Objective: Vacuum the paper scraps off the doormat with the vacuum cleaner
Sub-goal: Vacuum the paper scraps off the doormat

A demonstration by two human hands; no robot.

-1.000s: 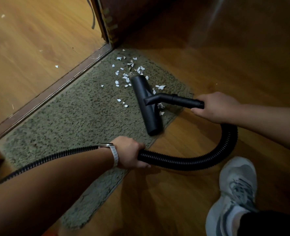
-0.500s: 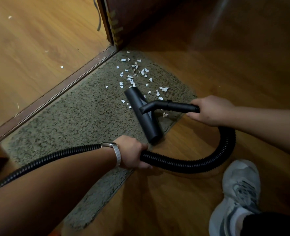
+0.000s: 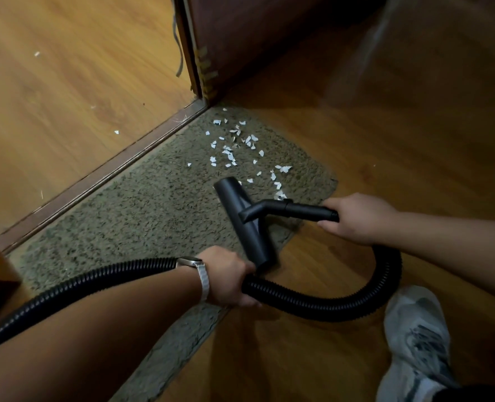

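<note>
A shaggy olive doormat [image 3: 142, 216] lies along a door threshold. Several white paper scraps [image 3: 231, 149] are scattered over its far right corner. The black vacuum nozzle head [image 3: 245, 220] rests on the mat's right edge, just short of the scraps, its near end over the wood floor. My right hand [image 3: 356, 217] grips the black nozzle tube [image 3: 292, 210]. My left hand [image 3: 229, 275], with a watch on the wrist, holds the ribbed black hose [image 3: 342, 310], which loops round to the right hand and trails off to the lower left.
A dark wooden door [image 3: 240, 39] stands at the mat's far corner, beside the brown threshold strip [image 3: 101, 175]. Beyond it lies lighter floor with stray scraps [image 3: 116, 132]. My grey sneaker [image 3: 414, 343] is at the lower right on the wood floor.
The nozzle head has been drawn back toward me across the mat, away from the scrap pile. Scraps near its earlier spot are gone. Both hands came back with it.
</note>
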